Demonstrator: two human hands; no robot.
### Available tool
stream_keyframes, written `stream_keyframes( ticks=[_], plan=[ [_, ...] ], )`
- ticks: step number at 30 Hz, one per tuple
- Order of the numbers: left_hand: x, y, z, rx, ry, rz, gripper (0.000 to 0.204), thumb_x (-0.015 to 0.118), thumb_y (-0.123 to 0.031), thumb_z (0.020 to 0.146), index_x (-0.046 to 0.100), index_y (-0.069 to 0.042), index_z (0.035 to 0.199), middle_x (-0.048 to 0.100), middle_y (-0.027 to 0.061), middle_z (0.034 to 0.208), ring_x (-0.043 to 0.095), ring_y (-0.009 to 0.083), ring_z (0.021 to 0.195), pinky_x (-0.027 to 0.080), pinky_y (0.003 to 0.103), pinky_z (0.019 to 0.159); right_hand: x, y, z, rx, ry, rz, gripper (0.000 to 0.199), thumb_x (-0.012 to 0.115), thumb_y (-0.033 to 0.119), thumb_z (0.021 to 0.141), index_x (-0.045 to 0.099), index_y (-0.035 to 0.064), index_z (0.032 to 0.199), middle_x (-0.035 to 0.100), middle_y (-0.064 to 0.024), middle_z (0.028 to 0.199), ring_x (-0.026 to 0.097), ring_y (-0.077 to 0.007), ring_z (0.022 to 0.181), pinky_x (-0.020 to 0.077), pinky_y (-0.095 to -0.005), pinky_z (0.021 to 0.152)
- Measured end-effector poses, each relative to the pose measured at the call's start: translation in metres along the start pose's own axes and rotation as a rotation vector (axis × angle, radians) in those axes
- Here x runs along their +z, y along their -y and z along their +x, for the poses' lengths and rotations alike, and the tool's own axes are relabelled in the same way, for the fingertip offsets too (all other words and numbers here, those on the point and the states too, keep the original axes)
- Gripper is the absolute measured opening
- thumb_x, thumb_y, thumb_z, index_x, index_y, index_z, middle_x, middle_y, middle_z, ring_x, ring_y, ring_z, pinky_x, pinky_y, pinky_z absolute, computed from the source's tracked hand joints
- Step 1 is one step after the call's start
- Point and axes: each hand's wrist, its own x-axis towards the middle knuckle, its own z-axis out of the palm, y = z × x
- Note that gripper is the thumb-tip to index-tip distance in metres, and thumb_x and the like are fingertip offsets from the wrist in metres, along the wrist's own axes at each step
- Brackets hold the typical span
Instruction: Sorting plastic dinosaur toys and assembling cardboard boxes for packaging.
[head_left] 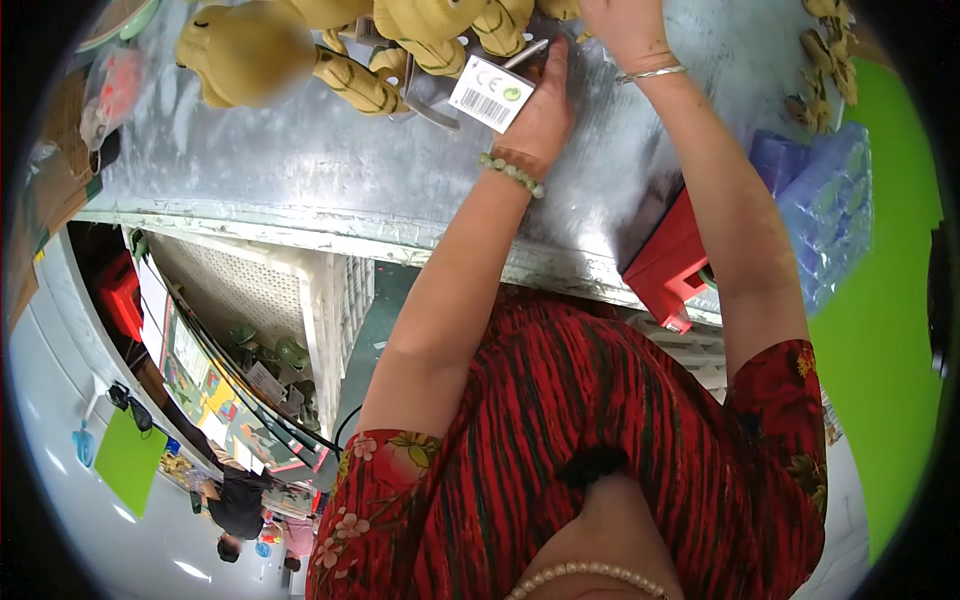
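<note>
My left hand (541, 115) rests at the table's far side, a green bead bracelet on its wrist. A white hang tag (492, 93) with a barcode overlaps its thumb side. Beside its stretched finger a thin metal rod (526, 55) sticks out; what the closed part of the hand grips is hidden. My right hand (625, 30), with a silver bangle, reaches past the top edge, so its fingertips are cut off. Mustard-yellow plush toys (425, 25) with stitched limbs lie left of my hands. One big plush head (225, 55) is further left.
The grey metal-topped table (300, 150) ends close to my body. On the right are a red box-like holder (670, 255), blue plastic packs (825, 210) and more yellow pieces (825, 65). A white perforated crate (250, 280) stands below left; a person (238, 510) is beyond.
</note>
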Motion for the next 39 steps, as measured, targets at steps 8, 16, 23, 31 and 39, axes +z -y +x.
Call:
stream_keyframes(
  ticks=[8, 16, 23, 31, 39],
  plan=[
    [0.003, 0.003, 0.007, -0.074, 0.11, 0.019, 0.03, 0.04, -0.019, 0.081, 0.046, -0.009, 0.109, 0.05, 0.0125, 0.105, 0.043, 0.0285, 0.101, 0.032, 0.036, 0.086, 0.008, 0.012, -0.012, -0.29, 0.049, -0.231, 0.018, 0.051, 0.01, 0.072, 0.053, 0.0015, 0.088, 0.055, -0.0181, 0.078, 0.051, -0.036, 0.072, 0.0421, -0.0368, 0.061],
    [0.003, 0.003, -0.002, 0.034, -0.029, 0.093, 0.04, 0.046, -0.009, 0.069, 0.045, -0.007, 0.11, 0.053, 0.0153, 0.095, 0.049, 0.0279, 0.092, 0.036, 0.036, 0.08, 0.006, 0.001, -0.012, 0.119, 0.063, -0.082, 0.019, 0.051, 0.009, 0.074, 0.049, 0.0003, 0.09, 0.054, -0.0176, 0.073, 0.053, -0.0324, 0.067, 0.0424, -0.0338, 0.058],
    [-0.03, -0.007, -0.037, 0.088, 0.078, -0.177, 0.036, 0.049, -0.002, 0.065, 0.049, -0.005, 0.101, 0.054, 0.0153, 0.081, 0.053, 0.0308, 0.069, 0.043, 0.038, 0.058, -0.009, 0.008, -0.002, 0.233, 0.061, 0.043, 0.025, 0.052, 0.02, 0.077, 0.044, 0.0015, 0.092, 0.052, -0.0143, 0.065, 0.051, -0.0253, 0.056, 0.0414, -0.0321, 0.053],
    [-0.086, 0.001, -0.067, -0.124, -0.044, -0.369, 0.012, 0.055, -0.004, 0.069, 0.056, -0.001, 0.08, 0.055, 0.0126, 0.066, 0.054, 0.0223, 0.057, 0.044, 0.029, 0.052, -0.019, 0.034, 0.008, 0.519, 0.165, 0.18, 0.029, 0.053, 0.021, 0.077, 0.042, 0.0024, 0.096, 0.051, -0.0093, 0.063, 0.048, -0.0162, 0.052, 0.0406, -0.0286, 0.049],
    [-0.118, -0.005, -0.048, -0.205, -0.269, -0.495, 0.006, 0.059, -0.003, 0.068, 0.054, 0.0, 0.07, 0.052, 0.0062, 0.061, 0.049, 0.0114, 0.048, 0.041, 0.021, 0.048, -0.001, -0.001, -0.015, 0.06, 0.018, 0.029, 0.028, 0.053, 0.014, 0.075, 0.043, 0.0003, 0.097, 0.056, -0.0172, 0.073, 0.054, -0.033, 0.064, 0.0428, -0.0353, 0.055]
  ],
)
